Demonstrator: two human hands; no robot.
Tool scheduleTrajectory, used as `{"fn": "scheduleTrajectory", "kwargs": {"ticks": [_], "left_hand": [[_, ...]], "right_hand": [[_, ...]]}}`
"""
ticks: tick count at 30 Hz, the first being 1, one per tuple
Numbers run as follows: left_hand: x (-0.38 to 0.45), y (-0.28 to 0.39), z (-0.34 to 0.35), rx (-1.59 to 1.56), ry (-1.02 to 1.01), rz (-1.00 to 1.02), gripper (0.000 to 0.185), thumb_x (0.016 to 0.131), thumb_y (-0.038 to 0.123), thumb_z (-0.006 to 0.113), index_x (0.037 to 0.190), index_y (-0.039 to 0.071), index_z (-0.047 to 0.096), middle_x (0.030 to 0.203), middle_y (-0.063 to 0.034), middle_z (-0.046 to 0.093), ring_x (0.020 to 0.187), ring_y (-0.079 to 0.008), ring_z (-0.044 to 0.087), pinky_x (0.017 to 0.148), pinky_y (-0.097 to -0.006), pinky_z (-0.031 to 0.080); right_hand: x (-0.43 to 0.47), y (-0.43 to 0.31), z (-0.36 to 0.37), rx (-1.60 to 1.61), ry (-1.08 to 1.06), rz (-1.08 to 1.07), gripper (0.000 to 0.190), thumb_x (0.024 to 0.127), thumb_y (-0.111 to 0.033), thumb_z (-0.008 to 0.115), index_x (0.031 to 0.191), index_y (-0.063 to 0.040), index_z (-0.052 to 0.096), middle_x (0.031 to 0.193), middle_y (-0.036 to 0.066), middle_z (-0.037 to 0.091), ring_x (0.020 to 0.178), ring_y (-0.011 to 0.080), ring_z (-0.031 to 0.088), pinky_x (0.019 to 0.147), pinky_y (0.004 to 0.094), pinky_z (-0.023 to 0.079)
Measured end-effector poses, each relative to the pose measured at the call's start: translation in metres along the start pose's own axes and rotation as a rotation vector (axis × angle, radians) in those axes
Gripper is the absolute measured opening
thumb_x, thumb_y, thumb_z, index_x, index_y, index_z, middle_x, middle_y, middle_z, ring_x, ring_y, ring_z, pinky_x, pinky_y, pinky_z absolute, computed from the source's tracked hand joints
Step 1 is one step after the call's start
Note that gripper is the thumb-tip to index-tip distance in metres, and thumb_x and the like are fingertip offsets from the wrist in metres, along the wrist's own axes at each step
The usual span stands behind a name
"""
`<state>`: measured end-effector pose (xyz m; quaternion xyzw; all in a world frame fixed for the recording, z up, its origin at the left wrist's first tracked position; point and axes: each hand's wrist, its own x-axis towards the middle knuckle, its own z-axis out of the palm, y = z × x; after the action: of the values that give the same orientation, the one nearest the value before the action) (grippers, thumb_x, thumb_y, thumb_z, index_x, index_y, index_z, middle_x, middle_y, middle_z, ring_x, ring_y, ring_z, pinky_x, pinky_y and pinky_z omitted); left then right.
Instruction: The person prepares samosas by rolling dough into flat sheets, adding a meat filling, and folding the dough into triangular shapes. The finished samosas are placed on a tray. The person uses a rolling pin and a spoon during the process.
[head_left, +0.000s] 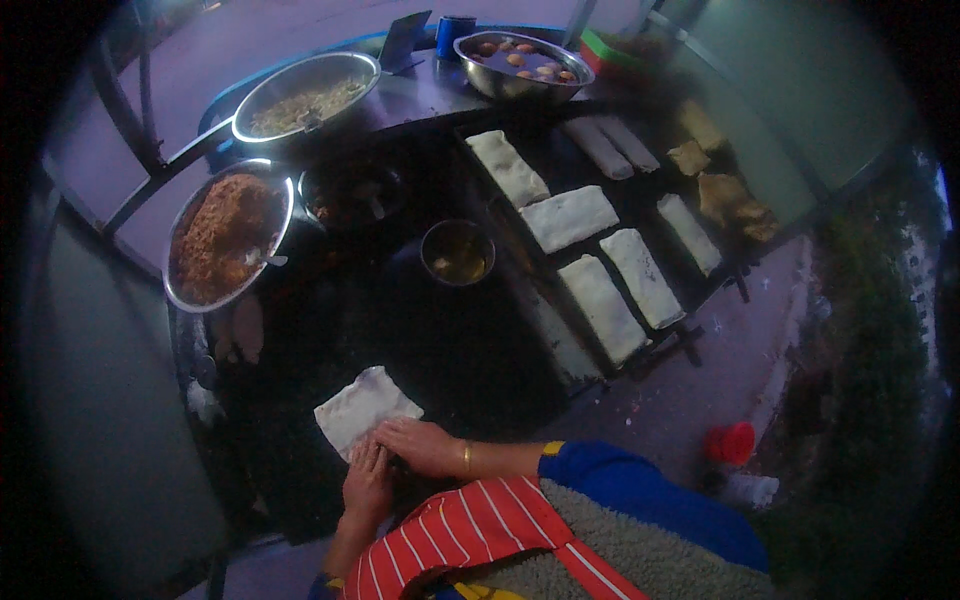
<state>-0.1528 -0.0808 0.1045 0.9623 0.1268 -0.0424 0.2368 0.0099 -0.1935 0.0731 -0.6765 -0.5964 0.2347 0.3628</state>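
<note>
A pale, flat piece of dough (364, 409) lies on the dark work surface (450, 360) in front of me. My left hand (369, 474) rests with its fingers on the near edge of the dough. My right hand (421, 445) lies against the left one, its fingertips on the dough's near right part. Beyond them, a metal bowl of reddish-brown filling (232, 232) with a spoon handle stands at the left. A small bowl of yellowish liquid (458, 253) stands in the middle. Several pale dough parcels (568, 217) lie on the griddle (540, 315) at the right.
A metal bowl of shredded food (307, 105) and a metal bowl of eggs in dark liquid (525, 66) stand at the back, with a blue can (454, 36) between. Browned flat pieces (727, 199) lie at the griddle's far right. A red container (731, 442) is down at the right.
</note>
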Motion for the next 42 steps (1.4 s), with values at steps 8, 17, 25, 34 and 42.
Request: {"fn": "scheduleTrajectory", "kwargs": {"ticks": [8, 17, 25, 34, 42], "left_hand": [[-0.017, -0.005, 0.006, -0.027, 0.036, -0.103, 0.051, 0.092, 0.017, 0.062, 0.14, 0.004, 0.05, 0.146, -0.0176, 0.049, 0.136, -0.0363, 0.045, 0.114, -0.0439, 0.036], [-0.033, -0.011, 0.01, 0.091, 0.16, -0.104, 0.05, 0.094, 0.023, 0.061, 0.138, 0.003, 0.051, 0.147, -0.019, 0.047, 0.139, -0.0345, 0.042, 0.119, -0.0463, 0.027], [-0.04, -0.017, 0.009, 0.132, 0.218, -0.153, 0.045, 0.09, 0.017, 0.065, 0.133, 0.005, 0.056, 0.138, -0.017, 0.056, 0.133, -0.029, 0.05, 0.117, -0.0476, 0.03], [-0.036, -0.028, 0.023, -0.016, 0.406, -0.206, 0.023, 0.084, 0.008, 0.066, 0.106, 0.007, 0.062, 0.104, -0.0116, 0.065, 0.098, -0.0339, 0.063, 0.084, -0.0455, 0.049], [-0.012, -0.025, 0.015, -0.422, 0.543, -0.429, 0.021, 0.087, 0.008, 0.065, 0.107, 0.006, 0.06, 0.102, -0.0141, 0.063, 0.096, -0.0366, 0.062, 0.078, -0.0427, 0.054]], "right_hand": [[-0.003, -0.003, -0.004, 0.324, -0.074, 0.307, 0.028, 0.089, -0.012, 0.055, 0.115, -0.003, 0.061, 0.119, 0.018, 0.063, 0.111, 0.0362, 0.061, 0.094, 0.0422, 0.05], [-0.014, 0.009, -0.018, -0.485, -0.022, -0.062, 0.043, 0.088, -0.006, 0.056, 0.131, -0.006, 0.056, 0.139, 0.016, 0.055, 0.125, 0.0343, 0.054, 0.105, 0.0436, 0.044], [-0.007, 0.019, -0.036, -0.409, -0.041, -0.085, 0.037, 0.081, -0.006, 0.057, 0.118, -0.007, 0.062, 0.125, 0.016, 0.063, 0.114, 0.0338, 0.059, 0.095, 0.0449, 0.049], [-0.024, 0.056, -0.025, -0.199, 0.015, -0.158, 0.011, 0.084, -0.005, 0.061, 0.094, -0.011, 0.063, 0.108, 0.013, 0.065, 0.094, 0.0339, 0.065, 0.071, 0.0405, 0.055], [-0.003, 0.028, -0.026, 0.274, 0.177, 0.209, 0.029, 0.08, 0.004, 0.061, 0.105, -0.007, 0.054, 0.098, 0.012, 0.062, 0.099, 0.0359, 0.063, 0.076, 0.0441, 0.054]]}}
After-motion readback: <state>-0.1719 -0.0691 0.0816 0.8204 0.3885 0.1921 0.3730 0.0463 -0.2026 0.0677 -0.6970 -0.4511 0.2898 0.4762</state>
